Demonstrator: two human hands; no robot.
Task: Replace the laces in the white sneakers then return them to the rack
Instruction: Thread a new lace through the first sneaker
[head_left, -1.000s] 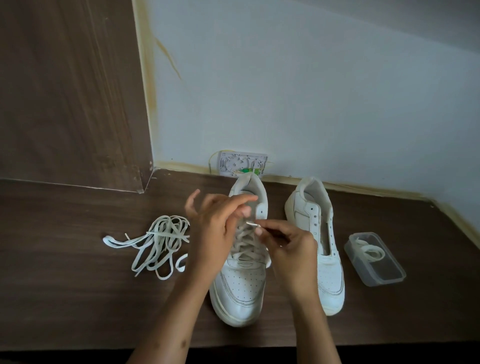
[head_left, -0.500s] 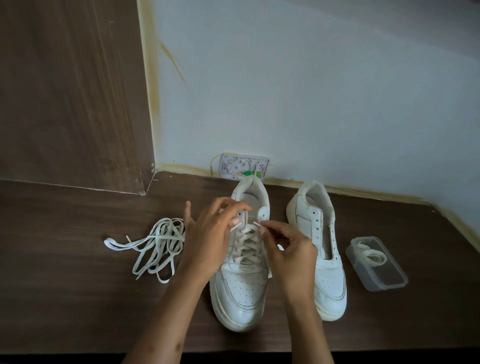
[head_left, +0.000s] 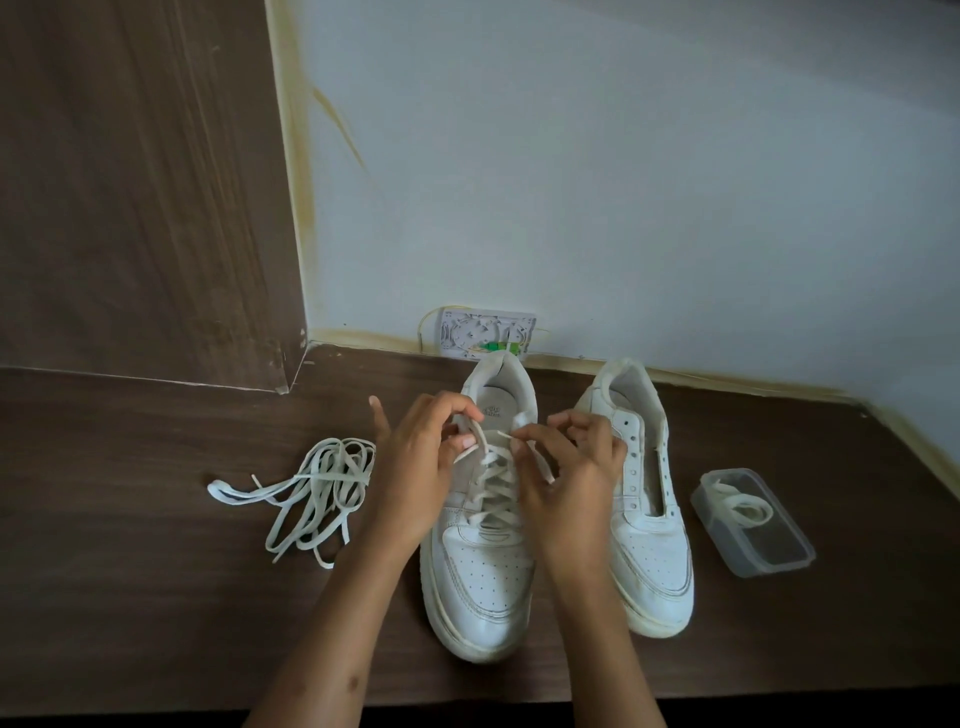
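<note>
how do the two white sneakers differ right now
The left sneaker has a lace crossed through its eyelets; the right sneaker has none, its eyelets bare and its throat open. The left hand and right hand each pinch a lace end over the left sneaker; the right sneaker is untouched. The left sneaker sits nearer the camera. Both are white, upright, heels toward the wall.

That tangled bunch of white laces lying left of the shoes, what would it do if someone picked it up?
The loose laces would probably droop and dangle: they lie in limp flat loops on the tabletop. They look light, being thin strips. The loops overlap, so lifting one strand would likely drag the rest along, possibly snagging.
</note>
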